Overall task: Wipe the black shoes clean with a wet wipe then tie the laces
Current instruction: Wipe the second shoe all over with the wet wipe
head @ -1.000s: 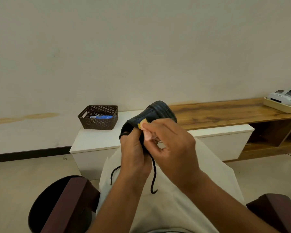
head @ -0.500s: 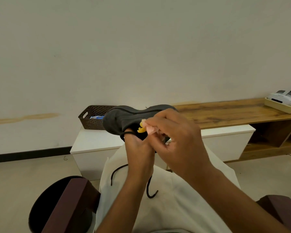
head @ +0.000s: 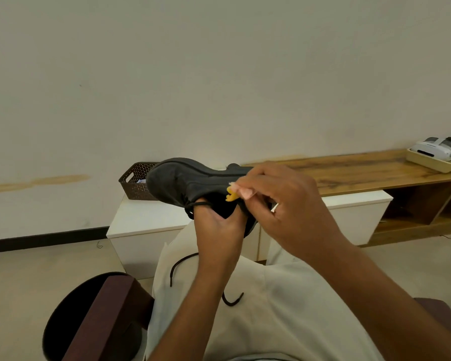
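Head view: a white cabinet (head: 146, 220) stands by the pale wall, with a brown basket (head: 134, 183) on it. In front of the cabinet, my left hand (head: 219, 230) grips the black shoe (head: 190, 182). My right hand (head: 284, 204) pinches a pink wipe (head: 241, 191) on the shoe, hiding its heel.

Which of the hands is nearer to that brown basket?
Left. The left hand grips the black shoe just right of the basket; the right hand is farther right.
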`<state>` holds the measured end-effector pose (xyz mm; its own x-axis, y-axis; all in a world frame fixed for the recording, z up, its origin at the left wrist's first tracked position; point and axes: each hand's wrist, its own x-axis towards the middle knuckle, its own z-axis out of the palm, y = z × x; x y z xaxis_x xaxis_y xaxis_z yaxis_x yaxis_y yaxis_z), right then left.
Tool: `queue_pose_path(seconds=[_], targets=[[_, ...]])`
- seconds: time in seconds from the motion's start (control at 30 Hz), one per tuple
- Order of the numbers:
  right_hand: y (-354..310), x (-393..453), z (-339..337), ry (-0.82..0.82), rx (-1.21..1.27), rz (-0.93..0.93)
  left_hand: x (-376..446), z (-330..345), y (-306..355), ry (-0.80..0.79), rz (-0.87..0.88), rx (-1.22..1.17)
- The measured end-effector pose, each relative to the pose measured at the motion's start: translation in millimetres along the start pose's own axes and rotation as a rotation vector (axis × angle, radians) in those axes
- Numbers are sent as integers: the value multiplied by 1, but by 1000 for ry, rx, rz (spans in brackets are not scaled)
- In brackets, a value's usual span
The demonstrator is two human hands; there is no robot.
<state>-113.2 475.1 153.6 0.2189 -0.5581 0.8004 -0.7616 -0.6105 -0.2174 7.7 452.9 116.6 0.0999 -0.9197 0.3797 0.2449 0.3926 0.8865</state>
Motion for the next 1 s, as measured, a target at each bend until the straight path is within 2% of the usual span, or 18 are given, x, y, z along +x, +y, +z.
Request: queue_pose_path(seconds=[0.13, 0.33, 0.5, 0.67, 0.77, 0.87, 0.93, 1.0], targets=[[12, -1, 1, 23, -63, 77, -2, 1, -4, -25, 22, 46], [5, -3, -3, -19, 29, -6, -2, 0, -6, -86, 27, 20], [31, -7, -7, -4, -33, 106, -3, 3, -11, -88, 6, 168], [10, -6, -7, -10, 62, 29, -1, 0, -7, -107, 0, 92], [16, -2, -16, 66, 72, 76, 3, -5, -8, -34, -138, -48], [27, -1, -26, 240, 56, 200, 10, -11, -4, 32, -284, -349], [26, -1, -26, 312, 52, 229, 11, -11, 1, 40, -356, -515], [22, -2, -23, 360, 30, 225, 7, -8, 5, 33, -401, -583]])
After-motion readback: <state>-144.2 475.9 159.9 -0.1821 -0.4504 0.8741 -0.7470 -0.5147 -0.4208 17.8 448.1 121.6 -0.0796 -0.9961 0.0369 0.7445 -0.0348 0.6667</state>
